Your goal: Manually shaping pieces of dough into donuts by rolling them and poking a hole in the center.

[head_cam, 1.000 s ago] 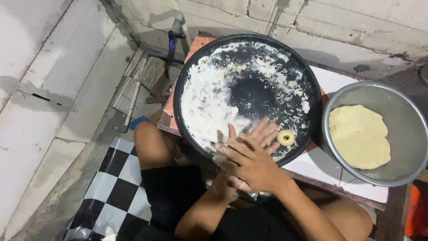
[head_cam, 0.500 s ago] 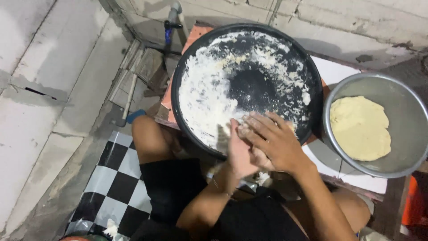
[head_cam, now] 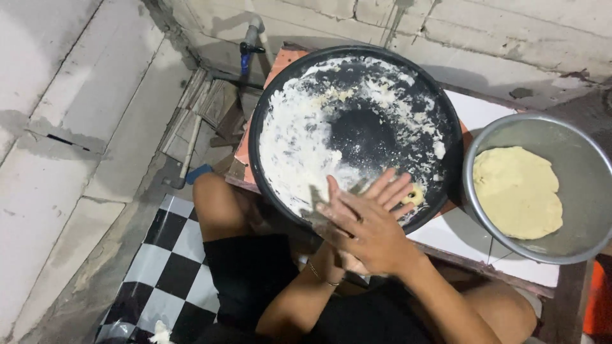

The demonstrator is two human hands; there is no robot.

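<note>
Since half a second ago, our right hand (head_cam: 370,232) has slid across our left hand (head_cam: 347,258), its fingers now spread flat toward the near rim of the round black tray (head_cam: 268,114). Palms press together; whether dough lies between them, we cannot tell. A small dough ring (head_cam: 414,194) rests on the floured tray, just beyond our fingertips. Right of the tray, a metal bowl (head_cam: 574,153) holds a dough slab (head_cam: 517,191).

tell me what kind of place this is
Likely a rough home or backyard cooking corner, not a fitted kitchen. Bare block walls and a water tap stand behind a floured black tray, and a metal bowl holds dough. The person sits low, hands pressed together.
</note>
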